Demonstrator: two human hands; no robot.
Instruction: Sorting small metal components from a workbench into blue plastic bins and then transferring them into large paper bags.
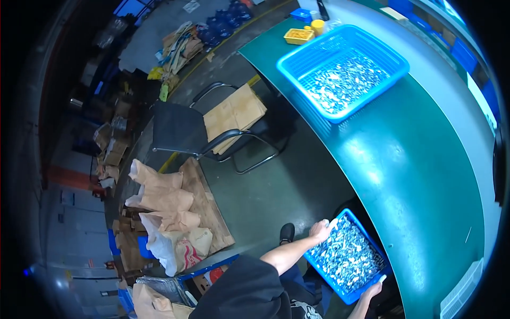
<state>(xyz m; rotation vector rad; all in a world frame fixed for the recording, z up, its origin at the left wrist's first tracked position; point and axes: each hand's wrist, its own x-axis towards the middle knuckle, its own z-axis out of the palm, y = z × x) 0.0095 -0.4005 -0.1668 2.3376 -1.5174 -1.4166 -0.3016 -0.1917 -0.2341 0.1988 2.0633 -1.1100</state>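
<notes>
In the head view, the left hand [320,231] and the right hand [373,290] held a small blue bin [366,234] between them. The left fingers [333,224] gripped the rim at one end, and the right fingers [381,279] gripped it at the other. The bin was filled with little shiny bits [348,255], so they lay right between the fingers. It was near the edge of the green desk [414,159] (I could not tell if they touched).

Far ahead of the fingers, on the desk, sat a big blue basket [311,63] with more shiny bits [345,80] in it. Even farther from the fingers was a little yellow tray [297,41].

To the left of the fingers, well apart, stood a black chair [179,127] with flat brown sheets [234,114] on its seat. Brown bags [167,199] were also far left of the fingers, by a wooden board [210,207]. A dark shoe [287,233] was on the floor [255,196], left of the left fingers.
</notes>
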